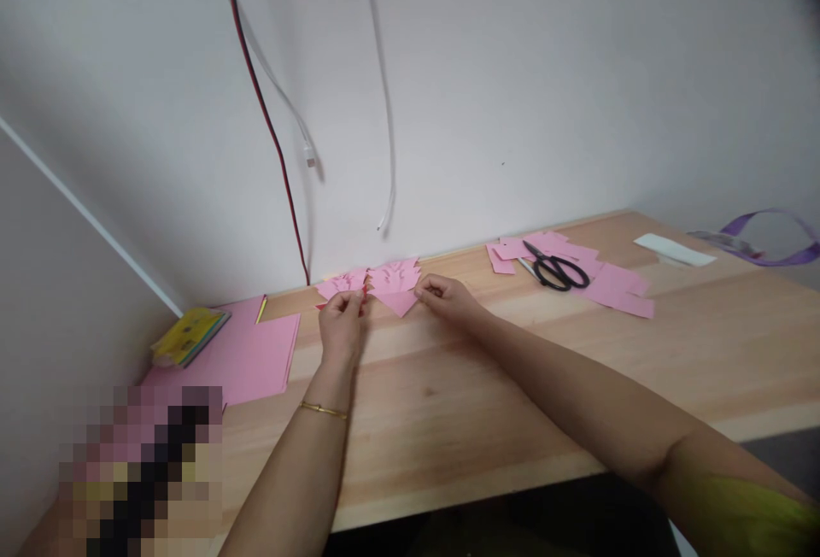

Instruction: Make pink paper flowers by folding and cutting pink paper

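Note:
Two cut pink paper pieces lie side by side at the back of the wooden table, by the wall. My right hand (436, 290) pinches the right edge of the right pink cutout (395, 284), whose lower end forms a point towards me. My left hand (344, 314), with a gold bangle on the wrist, is closed between the two pieces, its fingertips beside a small red bit. It covers part of the left pink cutout (339, 284). What the left fingertips hold is too small to tell.
Black-handled scissors (559, 270) lie on pink scraps (615, 285) at the right. Pink sheets (256, 360) and a yellow packet (185, 337) are at the left. A white strip (674, 249) and purple ribbon (785, 258) lie far right. Cables (272, 130) hang along the wall.

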Tool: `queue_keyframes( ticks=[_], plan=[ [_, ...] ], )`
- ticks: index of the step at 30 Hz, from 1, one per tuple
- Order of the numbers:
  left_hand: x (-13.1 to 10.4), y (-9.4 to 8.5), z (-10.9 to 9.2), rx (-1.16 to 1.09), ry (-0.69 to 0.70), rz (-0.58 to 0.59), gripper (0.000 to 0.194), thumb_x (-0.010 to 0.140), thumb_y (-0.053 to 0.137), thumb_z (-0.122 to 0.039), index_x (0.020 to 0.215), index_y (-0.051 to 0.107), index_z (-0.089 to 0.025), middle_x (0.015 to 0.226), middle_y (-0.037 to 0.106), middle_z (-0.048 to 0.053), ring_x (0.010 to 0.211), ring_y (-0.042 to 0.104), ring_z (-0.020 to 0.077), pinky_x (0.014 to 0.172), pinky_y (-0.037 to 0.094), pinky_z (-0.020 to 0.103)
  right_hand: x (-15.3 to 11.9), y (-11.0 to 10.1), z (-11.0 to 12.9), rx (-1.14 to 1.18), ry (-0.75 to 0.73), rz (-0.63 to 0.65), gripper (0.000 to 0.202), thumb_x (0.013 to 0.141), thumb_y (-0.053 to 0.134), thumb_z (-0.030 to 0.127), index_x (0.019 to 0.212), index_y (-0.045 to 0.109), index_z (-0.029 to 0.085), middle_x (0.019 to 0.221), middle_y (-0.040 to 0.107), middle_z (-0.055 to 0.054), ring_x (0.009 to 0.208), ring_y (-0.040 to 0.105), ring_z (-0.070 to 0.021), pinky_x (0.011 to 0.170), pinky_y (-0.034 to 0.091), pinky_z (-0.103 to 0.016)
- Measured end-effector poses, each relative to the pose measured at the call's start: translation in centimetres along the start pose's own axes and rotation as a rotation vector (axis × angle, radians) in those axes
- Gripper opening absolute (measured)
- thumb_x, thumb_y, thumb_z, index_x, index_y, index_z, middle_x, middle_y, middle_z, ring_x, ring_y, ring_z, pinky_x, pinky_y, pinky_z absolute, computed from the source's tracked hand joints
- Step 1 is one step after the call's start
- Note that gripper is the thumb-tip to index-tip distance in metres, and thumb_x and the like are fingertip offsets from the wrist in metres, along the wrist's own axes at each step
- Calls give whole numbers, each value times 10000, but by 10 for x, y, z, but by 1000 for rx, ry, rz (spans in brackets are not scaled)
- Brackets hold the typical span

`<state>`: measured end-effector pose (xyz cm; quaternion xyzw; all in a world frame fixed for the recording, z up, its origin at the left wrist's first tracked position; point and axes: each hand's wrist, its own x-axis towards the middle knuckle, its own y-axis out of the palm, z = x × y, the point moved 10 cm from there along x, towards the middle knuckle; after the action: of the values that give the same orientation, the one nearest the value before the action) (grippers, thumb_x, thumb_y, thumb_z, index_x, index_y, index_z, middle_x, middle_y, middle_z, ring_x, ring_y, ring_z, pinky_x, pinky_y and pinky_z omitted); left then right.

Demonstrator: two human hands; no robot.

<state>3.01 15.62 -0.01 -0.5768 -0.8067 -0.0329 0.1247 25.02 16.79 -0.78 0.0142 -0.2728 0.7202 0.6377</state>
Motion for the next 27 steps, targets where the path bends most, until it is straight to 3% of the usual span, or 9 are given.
queue_keyframes(
  ticks=[3, 6, 9, 12, 16, 20, 27],
  plan=[
    [-8, 7, -18, 100, 148, 28, 222, 790, 620, -301, 959, 681, -170, 826, 653, 41, 550, 532, 93, 582, 445, 248, -2, 1, 11, -83, -95, -11, 171, 850, 537, 284, 757, 612, 161, 735, 612, -21, 675, 523, -128, 632, 374, -239],
    [-24, 36, -27, 209, 315, 211, 305, 835, 577, -279, 1119, 635, -186, 1008, 658, 86, 548, 552, 95, 578, 472, 269, -6, 4, 28, -189, -230, -25, 168, 875, 527, 258, 774, 625, 167, 775, 641, -45, 740, 564, -149, 688, 401, -258],
    [-40, 55, -36, 341, 512, 299, 294, 856, 551, -236, 1137, 620, -184, 1105, 642, 120, 778, 627, 163, 714, 505, 312, -11, 9, 41, -261, -326, -13, 175, 899, 506, 247, 812, 641, 178, 793, 652, -56, 768, 577, -159, 708, 420, -267],
    [-48, 63, -42, 420, 609, 344, 198, 873, 518, -196, 1024, 646, -186, 1025, 667, 98, 958, 603, 195, 841, 483, 341, -15, 16, 50, -286, -393, 28, 194, 921, 478, 243, 851, 650, 185, 817, 659, -61, 795, 583, -164, 729, 435, -274],
    [-49, 64, -44, 450, 596, 373, 164, 869, 491, -153, 861, 651, -187, 871, 674, 57, 850, 597, 169, 777, 470, 309, -18, 19, 53, -312, -430, 40, 218, 933, 469, 267, 830, 638, 176, 805, 651, -66, 780, 575, -165, 722, 436, -277],
    [-45, 61, -42, 433, 563, 381, 164, 823, 517, -130, 825, 669, -193, 836, 676, 45, 795, 591, 163, 736, 452, 293, -16, 18, 50, -294, -404, 42, 214, 927, 483, 288, 833, 639, 176, 801, 649, -63, 777, 577, -165, 714, 428, -272],
    [-20, 39, -25, 369, 363, 304, 125, 705, 559, -117, 690, 659, -191, 653, 609, 14, 606, 522, 148, 614, 378, 259, -10, 5, 42, -240, -329, 16, 210, 909, 494, 304, 812, 636, 184, 800, 649, -67, 769, 582, -171, 702, 415, -277]
  ],
)
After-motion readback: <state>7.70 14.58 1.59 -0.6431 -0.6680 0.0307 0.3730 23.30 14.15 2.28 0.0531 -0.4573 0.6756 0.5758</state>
